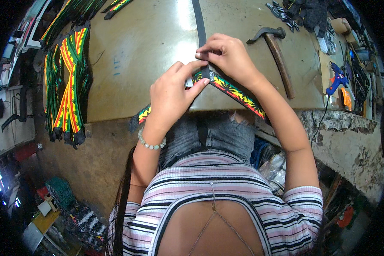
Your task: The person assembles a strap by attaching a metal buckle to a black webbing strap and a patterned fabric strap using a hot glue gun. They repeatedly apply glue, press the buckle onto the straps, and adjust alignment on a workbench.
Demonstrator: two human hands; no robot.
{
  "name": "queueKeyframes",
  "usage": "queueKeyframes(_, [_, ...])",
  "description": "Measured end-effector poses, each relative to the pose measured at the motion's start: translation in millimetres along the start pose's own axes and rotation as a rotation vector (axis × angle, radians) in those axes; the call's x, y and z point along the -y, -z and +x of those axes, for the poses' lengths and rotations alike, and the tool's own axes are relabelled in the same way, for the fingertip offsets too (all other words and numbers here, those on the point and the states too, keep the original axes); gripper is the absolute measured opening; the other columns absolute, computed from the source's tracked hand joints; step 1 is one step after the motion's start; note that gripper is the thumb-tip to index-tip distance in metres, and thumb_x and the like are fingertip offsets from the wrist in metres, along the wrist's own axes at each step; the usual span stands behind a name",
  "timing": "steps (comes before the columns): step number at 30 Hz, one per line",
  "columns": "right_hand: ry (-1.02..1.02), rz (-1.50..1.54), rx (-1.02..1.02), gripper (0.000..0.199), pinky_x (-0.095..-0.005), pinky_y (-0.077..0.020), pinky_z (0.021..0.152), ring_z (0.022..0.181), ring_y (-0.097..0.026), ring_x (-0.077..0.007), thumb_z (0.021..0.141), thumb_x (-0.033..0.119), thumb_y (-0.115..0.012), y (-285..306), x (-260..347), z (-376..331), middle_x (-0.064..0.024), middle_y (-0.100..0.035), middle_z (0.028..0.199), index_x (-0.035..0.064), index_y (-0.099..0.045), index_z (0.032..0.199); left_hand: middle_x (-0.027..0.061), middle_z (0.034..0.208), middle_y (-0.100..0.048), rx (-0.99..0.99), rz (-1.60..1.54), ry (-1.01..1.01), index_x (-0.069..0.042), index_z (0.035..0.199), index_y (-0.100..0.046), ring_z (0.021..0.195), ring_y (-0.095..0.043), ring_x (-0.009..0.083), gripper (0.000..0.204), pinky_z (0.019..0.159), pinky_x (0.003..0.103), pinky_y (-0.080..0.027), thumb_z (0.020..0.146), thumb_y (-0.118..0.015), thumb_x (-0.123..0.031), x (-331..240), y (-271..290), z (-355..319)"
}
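Near the table's front edge, my left hand [173, 87] is closed, its thumb and index finger pinching the joint of a pair of suspenders. The patterned straps [239, 96], in black, yellow, red and green, spread from that joint in an upside-down V. One runs right under my right forearm; the other shows again left of my left wrist. A plain black strap [199, 21] runs from the joint toward the far edge. My right hand [232, 57] is closed too, its fingertips gripping this black strap just beyond the joint. A small pale piece [188, 82] shows beside my left fingers.
A hammer [281, 64] with a wooden handle lies to the right. Beyond it are small metal clips [281, 13]. A blue glue gun [338, 80] rests at the right edge. Bundled patterned straps [70, 85] hang over the table's left edge.
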State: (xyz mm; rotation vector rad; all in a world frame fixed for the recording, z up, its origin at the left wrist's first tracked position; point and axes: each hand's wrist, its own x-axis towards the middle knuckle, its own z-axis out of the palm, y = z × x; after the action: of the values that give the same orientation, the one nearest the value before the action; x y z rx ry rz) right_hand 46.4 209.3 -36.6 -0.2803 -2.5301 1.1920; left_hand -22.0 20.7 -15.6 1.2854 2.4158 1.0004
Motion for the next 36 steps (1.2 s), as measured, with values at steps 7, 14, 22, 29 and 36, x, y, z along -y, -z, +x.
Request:
queueKeyframes(7, [0.339, -0.459, -0.268, 0.028, -0.0374, -0.056, 0.075, 0.091, -0.065, -0.0283, 0.081, 0.014, -0.072, 24.8, 22.7, -40.6, -0.0076, -0.069, 0.11, 0.0071, -0.07, 0.108, 0.0028, 0.081, -0.057, -0.039, 0.12, -0.108, -0.029, 0.117, -0.075, 0.068, -0.061, 0.0192, 0.03, 0.061, 0.034, -0.05, 0.088, -0.071, -0.036, 2.2, -3.9, -4.0])
queueKeyframes(14, [0.488, -0.553, 0.058, 0.04, -0.0349, -0.0544, 0.084, 0.099, -0.062, -0.0245, 0.079, 0.008, -0.069, 28.5, 12.9, -76.8, -0.0001, -0.069, 0.12, 0.0111, -0.071, 0.118, 0.0028, 0.08, -0.056, -0.042, 0.151, -0.102, -0.029, 0.118, -0.074, 0.068, -0.06, 0.02, 0.03, 0.061, 0.034, -0.049, 0.089, -0.071, -0.035, 0.3, -5.3, -3.9])
queueKeyframes(22, [0.508, -0.606, 0.036, 0.037, -0.0331, -0.0525, 0.079, 0.098, -0.062, -0.0216, 0.08, 0.012, -0.066, 28.0, 13.0, -77.2, 0.0023, -0.069, 0.119, 0.0116, -0.071, 0.117, 0.0033, 0.081, -0.056, -0.031, 0.151, -0.104, -0.029, 0.12, -0.074, 0.069, -0.06, 0.0205, 0.032, 0.062, 0.034, -0.049, 0.089, -0.07, -0.034, -0.2, -4.0, -3.5])
queueKeyframes(29, [0.547, -0.642, 0.021, 0.038, -0.0327, -0.0521, 0.078, 0.096, -0.061, -0.019, 0.079, 0.014, -0.062, 23.9, 7.8, -80.7, 0.0021, -0.068, 0.118, 0.0092, -0.071, 0.116, 0.004, 0.08, -0.055, -0.027, 0.171, -0.121, -0.028, 0.119, -0.074, 0.069, -0.061, 0.0215, 0.031, 0.062, 0.035, -0.05, 0.089, -0.07, -0.034, -3.1, -3.4, -3.4])
queueKeyframes(36, [0.515, -0.617, 0.044, 0.038, -0.0334, -0.0523, 0.079, 0.095, -0.061, -0.0201, 0.079, 0.013, -0.061, 23.4, 17.7, -78.7, 0.0004, -0.068, 0.118, 0.008, -0.071, 0.116, 0.005, 0.081, -0.057, -0.02, 0.174, -0.14, -0.026, 0.119, -0.074, 0.07, -0.062, 0.0224, 0.03, 0.062, 0.036, -0.05, 0.09, -0.069, -0.034, -3.6, -2.6, -2.9])
